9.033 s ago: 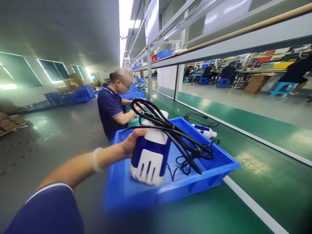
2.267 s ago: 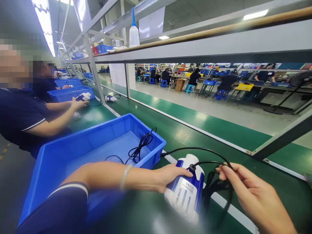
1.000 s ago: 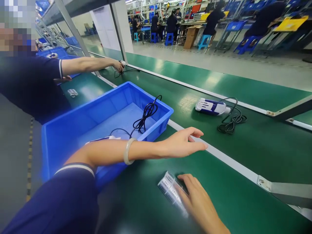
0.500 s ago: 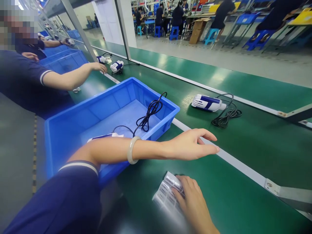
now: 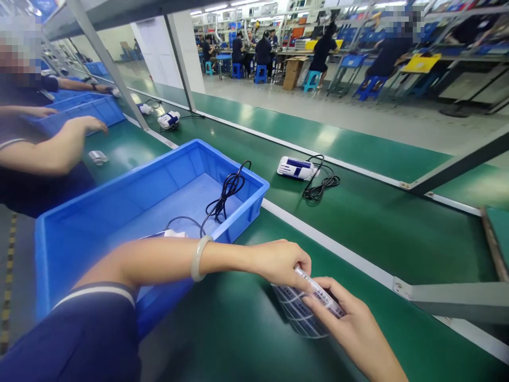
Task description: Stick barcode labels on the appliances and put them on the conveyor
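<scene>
My left hand [image 5: 280,263] and my right hand [image 5: 350,315] meet over the green table in front of me, both gripping a curled sheet of printed labels [image 5: 304,313]. My left fingers pinch its top edge while my right hand supports it from the near side. To my left stands a blue bin [image 5: 119,191] holding a black cord [image 5: 225,193] and a white device partly hidden behind my left forearm. A blue-and-white device [image 5: 296,167] with a coiled black cable [image 5: 322,183] lies on the conveyor belt beyond.
A co-worker's arm [image 5: 51,148] reaches over the table at left, near another blue bin [image 5: 85,109]. More devices [image 5: 169,120] lie further up the belt. A metal frame bracket [image 5: 449,300] runs across the right. People sit at benches in the background.
My left hand dropped from hovering open above the table onto the label sheet. My right hand lifted the sheet. The device on the belt has travelled further left and away.
</scene>
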### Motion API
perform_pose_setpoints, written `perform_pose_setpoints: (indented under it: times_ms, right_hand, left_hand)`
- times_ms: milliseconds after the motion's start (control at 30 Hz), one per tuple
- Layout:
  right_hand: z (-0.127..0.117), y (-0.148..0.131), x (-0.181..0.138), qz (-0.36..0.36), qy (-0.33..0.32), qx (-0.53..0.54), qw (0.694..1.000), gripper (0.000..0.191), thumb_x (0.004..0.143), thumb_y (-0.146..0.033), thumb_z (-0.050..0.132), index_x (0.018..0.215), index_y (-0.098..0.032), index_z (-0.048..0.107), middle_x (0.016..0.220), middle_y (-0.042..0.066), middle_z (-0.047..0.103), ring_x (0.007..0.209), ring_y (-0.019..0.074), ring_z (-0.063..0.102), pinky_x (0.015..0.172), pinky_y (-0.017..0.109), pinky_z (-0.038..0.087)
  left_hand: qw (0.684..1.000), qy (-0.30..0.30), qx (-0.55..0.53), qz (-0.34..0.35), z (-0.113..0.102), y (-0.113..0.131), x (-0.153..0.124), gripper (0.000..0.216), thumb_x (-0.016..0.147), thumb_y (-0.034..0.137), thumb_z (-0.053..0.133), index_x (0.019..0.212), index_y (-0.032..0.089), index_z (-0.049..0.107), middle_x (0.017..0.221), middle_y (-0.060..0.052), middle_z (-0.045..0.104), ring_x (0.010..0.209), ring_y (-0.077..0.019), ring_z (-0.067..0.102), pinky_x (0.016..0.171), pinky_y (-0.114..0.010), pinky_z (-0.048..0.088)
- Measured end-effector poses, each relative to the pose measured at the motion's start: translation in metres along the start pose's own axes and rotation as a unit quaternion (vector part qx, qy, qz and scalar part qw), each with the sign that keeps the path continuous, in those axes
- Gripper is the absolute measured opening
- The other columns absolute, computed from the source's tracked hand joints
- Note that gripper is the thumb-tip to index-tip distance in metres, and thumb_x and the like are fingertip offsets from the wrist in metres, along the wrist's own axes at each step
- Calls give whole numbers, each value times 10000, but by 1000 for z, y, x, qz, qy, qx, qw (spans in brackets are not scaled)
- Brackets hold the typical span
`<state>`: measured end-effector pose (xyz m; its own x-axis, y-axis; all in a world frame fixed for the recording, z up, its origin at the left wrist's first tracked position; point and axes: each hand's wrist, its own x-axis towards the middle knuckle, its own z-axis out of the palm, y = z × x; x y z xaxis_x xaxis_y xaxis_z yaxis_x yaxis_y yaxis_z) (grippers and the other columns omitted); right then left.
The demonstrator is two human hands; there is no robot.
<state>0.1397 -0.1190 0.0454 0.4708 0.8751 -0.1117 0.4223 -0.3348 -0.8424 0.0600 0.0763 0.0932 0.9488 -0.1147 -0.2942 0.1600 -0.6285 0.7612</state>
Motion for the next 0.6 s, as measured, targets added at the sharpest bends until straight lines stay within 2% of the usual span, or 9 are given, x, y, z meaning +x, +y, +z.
perform_pose_setpoints:
  times_ms: [67, 200, 467, 600]
  right_hand:
    - [-6, -3, -2, 11, 33, 37, 999, 286, 843, -489, 589, 931, -219, 625, 830, 1, 641, 703, 142, 586, 602, 168, 467]
    - [-9, 2, -7, 8, 92, 77, 993, 286, 841, -484, 589, 833, -202, 635, 773, 19, 622, 671, 150, 567, 573, 184, 457]
    - [-8, -1, -8, -11, 133, 71, 989, 346, 854, -491, 567, 710, -186, 645, 757, 45, 627, 656, 167, 563, 545, 205, 451]
    - [-9, -2, -9, -14, 139, 70, 988, 342, 853, -483, 567, 698, -189, 649, 757, 39, 631, 647, 163, 563, 539, 201, 450]
  left_hand:
    - [999, 19, -15, 21, 2, 1, -1, 209, 753, 375, 639, 792, 169, 643, 685, 36, 593, 652, -83, 515, 575, -189, 353]
    - [994, 58, -79, 42, 4, 3, -2, 174, 750, 327, 660, 735, 155, 646, 675, 33, 603, 655, -78, 519, 580, -176, 356]
    - [984, 74, -162, 30, 7, 5, -5, 376, 722, 518, 662, 702, 144, 643, 622, 28, 566, 606, -83, 474, 542, -193, 337]
    - [983, 70, -167, 17, 5, 8, -9, 408, 709, 545, 665, 680, 140, 628, 573, 45, 522, 543, -62, 416, 496, -189, 293]
